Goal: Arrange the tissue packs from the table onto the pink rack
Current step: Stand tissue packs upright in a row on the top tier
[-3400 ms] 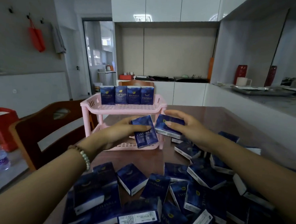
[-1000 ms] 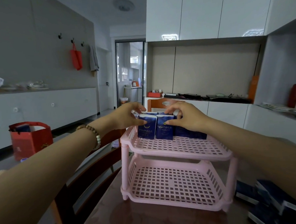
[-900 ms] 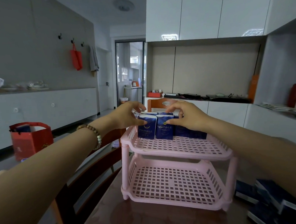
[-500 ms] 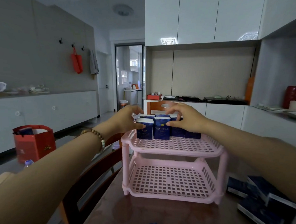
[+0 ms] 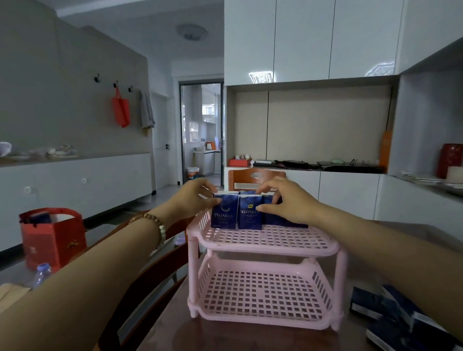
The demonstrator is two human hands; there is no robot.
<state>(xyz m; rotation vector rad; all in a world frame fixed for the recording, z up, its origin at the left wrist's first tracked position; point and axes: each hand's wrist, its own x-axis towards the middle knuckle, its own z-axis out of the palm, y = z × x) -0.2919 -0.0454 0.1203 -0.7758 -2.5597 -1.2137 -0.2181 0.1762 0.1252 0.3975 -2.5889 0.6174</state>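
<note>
We are setting two tissue packs (image 5: 236,214) upright on the top shelf of the pink rack (image 5: 264,256): our left hand (image 5: 192,200) pinches one, our right hand (image 5: 285,199) the other. Next we should let go gently, so they stay standing, and reach for the loose packs (image 5: 393,317) lying on the table (image 5: 233,341).

Dim, cool indoor light; daylight glows through the far doorway (image 5: 203,128), glare patches on the upper cabinets (image 5: 260,77), wide-angle bending at edges, forearms softly blurred
</note>
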